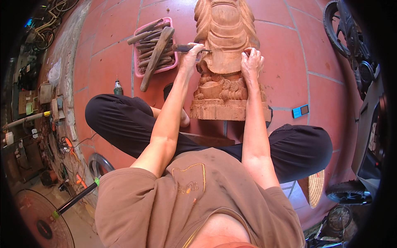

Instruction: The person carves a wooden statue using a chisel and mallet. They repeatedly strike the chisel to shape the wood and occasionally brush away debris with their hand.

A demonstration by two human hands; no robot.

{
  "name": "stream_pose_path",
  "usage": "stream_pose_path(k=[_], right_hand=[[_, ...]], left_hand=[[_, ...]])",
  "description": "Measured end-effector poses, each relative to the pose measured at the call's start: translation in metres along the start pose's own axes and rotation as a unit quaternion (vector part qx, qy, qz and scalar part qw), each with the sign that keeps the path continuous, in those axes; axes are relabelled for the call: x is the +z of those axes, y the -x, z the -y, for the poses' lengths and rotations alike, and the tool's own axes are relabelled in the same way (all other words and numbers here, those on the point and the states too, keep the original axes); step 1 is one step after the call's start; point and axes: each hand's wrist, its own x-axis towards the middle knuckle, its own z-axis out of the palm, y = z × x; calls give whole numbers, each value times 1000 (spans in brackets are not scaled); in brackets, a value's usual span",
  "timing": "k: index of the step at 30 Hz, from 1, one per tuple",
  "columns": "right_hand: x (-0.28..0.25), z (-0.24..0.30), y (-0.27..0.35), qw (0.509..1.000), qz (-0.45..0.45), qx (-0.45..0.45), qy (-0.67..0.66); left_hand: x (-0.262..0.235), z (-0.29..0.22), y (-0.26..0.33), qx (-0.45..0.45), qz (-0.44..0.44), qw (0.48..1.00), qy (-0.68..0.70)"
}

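Observation:
A carved wooden statue [225,58] with draped folds lies or stands in front of me, its blocky base [219,109] nearest my legs. My left hand [193,53] is closed around a carving chisel [182,48], whose dark handle sticks out to the left. The chisel's thin metal end points right and meets the statue's left side, as far as I can see. On the statue's right side rests my right hand [252,64], with its fingers curled together. Whatever those fingers may hold is hidden.
Left of the statue, a pink basket [135,62] holds several tool handles, with a long wooden mallet or stick [158,58] across it. A green-bodied rotary tool [118,87] stands by my left knee. A blue phone [300,111] lies right. Motorbikes and a fan [43,221] line the sides.

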Motion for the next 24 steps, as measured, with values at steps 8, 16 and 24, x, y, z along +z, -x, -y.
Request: stream_pose_path(k=[8,16,24], right_hand=[[3,-5,-1,1000,-7,6,6],[2,-3,0,1000,-5,-2,4],[1,-6,-1,1000,-12,-1,2]], left_hand=[[3,-20,21,-12,75,996,-56],[7,-1,-5,5,-10,998,65],[-2,-10,14,-16,81,996,-20]])
